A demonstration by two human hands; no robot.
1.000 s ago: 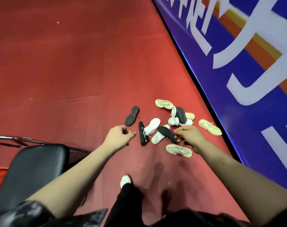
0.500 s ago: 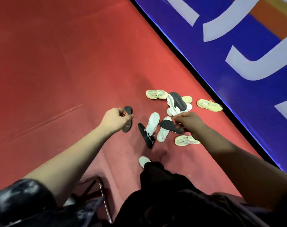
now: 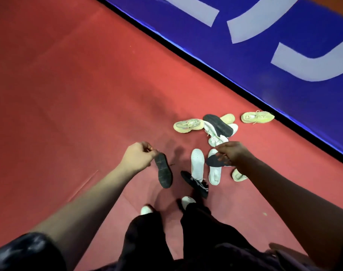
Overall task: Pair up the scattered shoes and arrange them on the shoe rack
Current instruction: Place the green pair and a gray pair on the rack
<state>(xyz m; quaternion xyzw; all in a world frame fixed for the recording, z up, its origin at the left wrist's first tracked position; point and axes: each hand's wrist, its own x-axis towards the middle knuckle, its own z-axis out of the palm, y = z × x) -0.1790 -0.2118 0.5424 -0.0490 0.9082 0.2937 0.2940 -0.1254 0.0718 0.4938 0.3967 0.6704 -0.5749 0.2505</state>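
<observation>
Shoes lie in a loose heap on the red floor [image 3: 68, 94], near a blue banner [image 3: 284, 65] that runs along its far edge. The left hand [image 3: 137, 157] pinches a black shoe [image 3: 163, 172] by one end, and it hangs from the fingers with its dark sole toward the camera. The right hand [image 3: 232, 153] has its grip curled round a second dark shoe [image 3: 215, 161], held above two white shoes [image 3: 197, 163] that lie side by side, soles up. A third black shoe [image 3: 196, 183] lies on its side just ahead of the person's feet. Farther off are pale yellow sneakers [image 3: 188, 125], a lone yellow sneaker [image 3: 257, 116] beside the banner, and a black-soled shoe [image 3: 217, 125] lying across others.

The step in hand looks like pairing, with one dark shoe in each hand and the rest untouched on the floor. Blur hides whether the two held shoes truly match, and the third black one may be the real mate of either. The next move calls for comparing soles and shape, then bringing the matched pair together and carrying it to the shoe rack. The rack is not in view, so the person will probably have to turn away from the heap to reach it.
</observation>
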